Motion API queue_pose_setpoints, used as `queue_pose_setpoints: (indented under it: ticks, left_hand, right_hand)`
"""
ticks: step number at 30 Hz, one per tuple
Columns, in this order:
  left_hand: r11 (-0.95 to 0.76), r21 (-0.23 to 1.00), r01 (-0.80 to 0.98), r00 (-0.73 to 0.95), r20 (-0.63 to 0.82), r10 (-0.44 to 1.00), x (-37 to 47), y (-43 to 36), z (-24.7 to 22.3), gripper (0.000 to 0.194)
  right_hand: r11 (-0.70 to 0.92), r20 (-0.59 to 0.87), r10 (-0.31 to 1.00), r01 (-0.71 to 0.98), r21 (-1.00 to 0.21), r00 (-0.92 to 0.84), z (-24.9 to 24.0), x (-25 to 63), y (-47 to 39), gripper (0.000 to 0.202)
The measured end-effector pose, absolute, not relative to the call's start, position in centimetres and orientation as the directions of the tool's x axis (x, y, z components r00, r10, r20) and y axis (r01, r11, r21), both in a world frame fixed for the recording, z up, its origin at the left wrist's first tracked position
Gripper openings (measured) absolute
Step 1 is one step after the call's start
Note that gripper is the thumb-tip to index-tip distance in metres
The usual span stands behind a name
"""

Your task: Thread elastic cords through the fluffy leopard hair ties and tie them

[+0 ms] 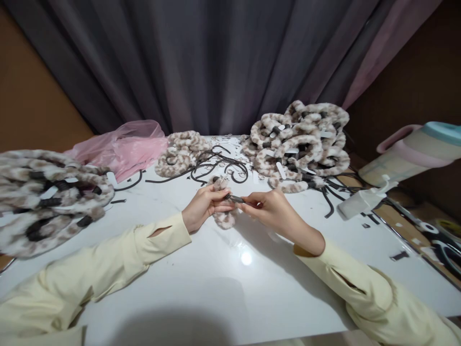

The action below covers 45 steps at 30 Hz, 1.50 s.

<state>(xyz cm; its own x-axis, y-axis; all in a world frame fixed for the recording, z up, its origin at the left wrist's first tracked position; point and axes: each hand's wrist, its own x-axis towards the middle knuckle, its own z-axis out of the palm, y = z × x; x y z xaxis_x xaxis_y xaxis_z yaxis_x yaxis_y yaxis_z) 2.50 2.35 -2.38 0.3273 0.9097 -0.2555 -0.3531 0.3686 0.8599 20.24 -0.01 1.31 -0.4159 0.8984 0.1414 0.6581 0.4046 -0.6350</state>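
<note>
Over the middle of the table, my left hand point(203, 204) is closed on a small loop of brown-and-white spotted faux fur point(224, 220). My right hand point(268, 206) pinches a slim dark piece point(236, 198), which reaches across to the left fingertips at the loop. Whether this piece is a tool or a bit of cord I cannot tell. The fingers partly hide the spot where it meets the fur. Just beyond the hands lie loose dark cords point(205, 169).
Furry loops with dark wrapped sections and white tags are heaped at left point(54, 192) and right point(302, 139). More plain fur point(183, 149) and a pink plastic bag point(122, 144) lie behind. A white bottle point(363, 199), large tumbler point(410, 154) and scissors point(446, 254) occupy the right side.
</note>
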Motion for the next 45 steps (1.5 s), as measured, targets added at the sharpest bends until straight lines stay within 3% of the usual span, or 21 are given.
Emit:
queue_pose_setpoints:
  ticks: [15, 23, 29, 34, 39, 45]
  left_hand:
    - [0.343, 0.882, -0.324, 0.303, -0.246, 0.921, 2.9, 2.0, -2.2, 0.002]
    - [0.272, 0.882, -0.385, 0.165, -0.224, 0.960, 3.4, 1.6, -2.2, 0.009]
    - [0.336, 0.853, -0.400, 0.267, -0.242, 0.933, 3.0, 2.1, -2.1, 0.003]
    - [0.355, 0.857, -0.374, 0.318, -0.241, 0.917, 2.9, 2.2, -2.1, 0.021]
    - [0.319, 0.877, -0.360, 0.309, -0.210, 0.927, 2.6, 2.5, -2.6, 0.019]
    - [0.325, 0.888, -0.326, 0.275, -0.240, 0.931, 2.6, 2.6, -2.7, 0.018]
  right_hand:
    - [0.467, 0.173, 0.868, 0.645, -0.605, -0.466, 0.7, 19.6, 0.0, 0.026]
    - [0.558, 0.256, 0.828, 0.688, -0.464, -0.499, -0.3, 18.5, 0.7, 0.027]
    - [0.542, 0.253, 0.837, 0.672, -0.505, -0.485, 0.3, 19.0, 0.8, 0.022]
    - [0.456, 0.217, 0.883, 0.653, -0.604, -0.416, 0.6, 19.6, 0.9, 0.020]
    - [0.371, 0.175, 0.917, 0.608, -0.702, -0.358, 0.8, 19.8, 0.9, 0.020]
    - [0.492, 0.266, 0.866, 0.623, -0.608, -0.425, 1.2, 20.4, 0.5, 0.024]
